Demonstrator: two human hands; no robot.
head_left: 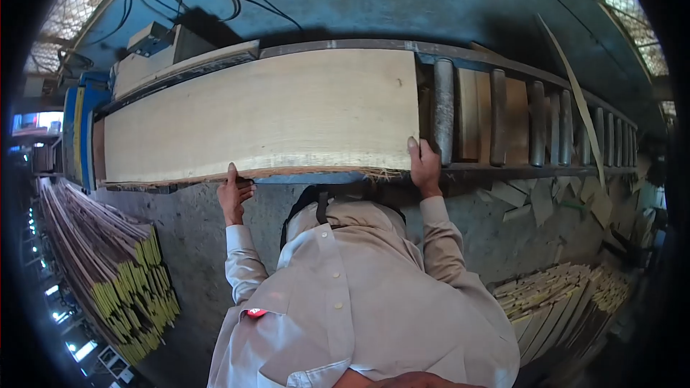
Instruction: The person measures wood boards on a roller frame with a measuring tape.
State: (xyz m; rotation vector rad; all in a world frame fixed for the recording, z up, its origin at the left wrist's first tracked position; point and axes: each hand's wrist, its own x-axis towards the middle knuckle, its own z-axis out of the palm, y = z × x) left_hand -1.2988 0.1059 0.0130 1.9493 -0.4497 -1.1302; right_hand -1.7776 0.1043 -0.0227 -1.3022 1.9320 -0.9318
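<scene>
A wide pale wooden board [266, 115] lies flat along the bench in front of me, with a rough, splintered near edge. My right hand [425, 167] grips the board's near right corner, thumb on the top face and fingers around the end. At the near edge, left of the middle, is my left hand [236, 195]. Its thumb points up against the edge, and its other fingers extend to the right, apart from the thumb and not wrapped round the wood. The board's left end reaches a blue and yellow machine [84, 129].
Right of the board runs a conveyor with metal rollers [498, 118], crossed by a thin wood strip [575, 93]. Yellow-ended slats [136, 287] are stacked at lower left, more slats [553, 302] at lower right. Offcuts [543, 201] litter the floor. Cables [233, 3] hang on the blue wall.
</scene>
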